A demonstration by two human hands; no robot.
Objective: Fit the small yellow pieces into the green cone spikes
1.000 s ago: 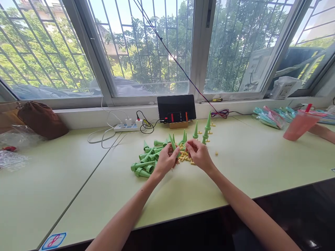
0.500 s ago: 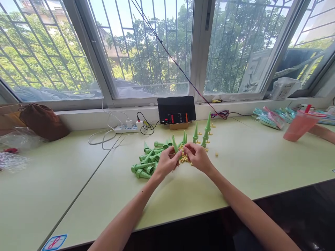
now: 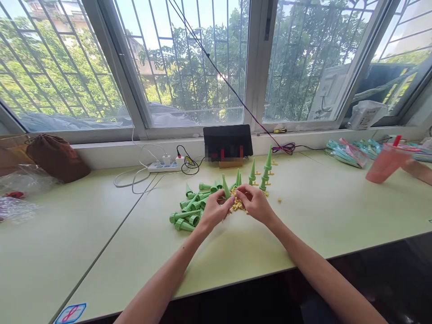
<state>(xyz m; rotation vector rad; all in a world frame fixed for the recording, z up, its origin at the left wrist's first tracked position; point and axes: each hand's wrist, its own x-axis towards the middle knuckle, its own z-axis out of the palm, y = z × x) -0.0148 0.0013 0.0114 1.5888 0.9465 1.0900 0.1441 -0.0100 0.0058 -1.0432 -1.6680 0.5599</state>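
Note:
In my left hand I grip a green plastic watering spike, its pointed end up. My right hand is pinched close beside it on a small yellow valve, mostly hidden by the fingertips. Under and between the hands lies a pile of yellow valves. Left of them, several loose green spikes are heaped on the table. Behind my right hand, spikes fitted with yellow valves stand upright in a short stack and a taller stack.
One yellow piece lies apart on the table. A black tablet leans at the back, with a power strip and cables to its left. At right stand a pink drink cup and another person's arm. A brown pouch sits far left.
The spike in my left hand has shifted very slightly and stands a little more upright. Both hands stay nearly in place.

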